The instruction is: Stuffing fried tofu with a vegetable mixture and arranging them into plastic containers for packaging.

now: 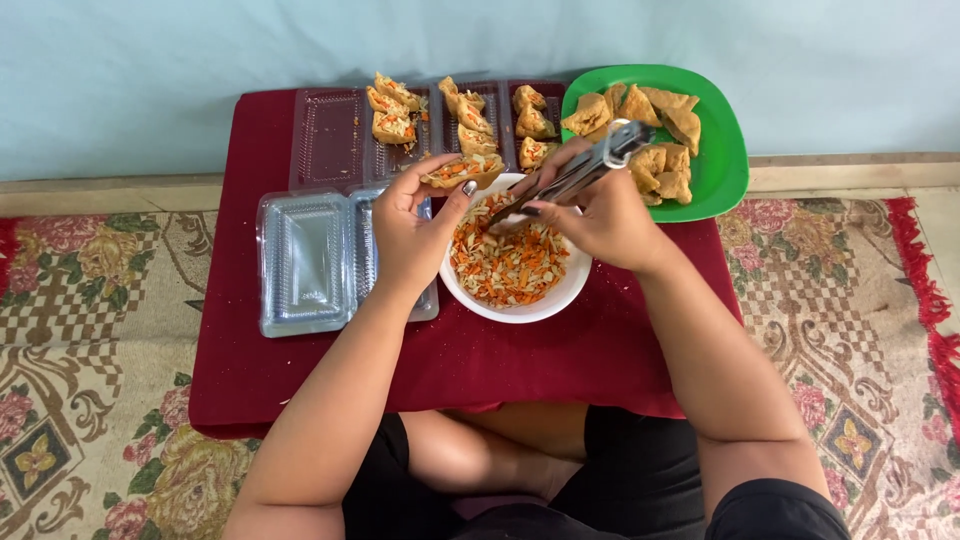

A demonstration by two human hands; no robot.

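Right now the left hand (408,232) pinches one stuffed tofu pocket (462,170) between thumb and fingertips, over the rim of the white bowl (520,305). The right hand (600,215) is closed around metal tongs (570,175), tips down in the bowl's shredded carrot and cabbage. Beyond, a clear tray (330,140) holds about nine filled pockets in three compartments; a green plate (722,165) carries roughly ten plain ones. Two clear lids (305,262) lie left, on the red cloth (560,365).

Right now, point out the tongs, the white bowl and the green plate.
tongs (575,172), head view, on the middle of the metal arms.
white bowl (520,312), head view, on the near rim.
green plate (722,165), head view, on the bare right side.
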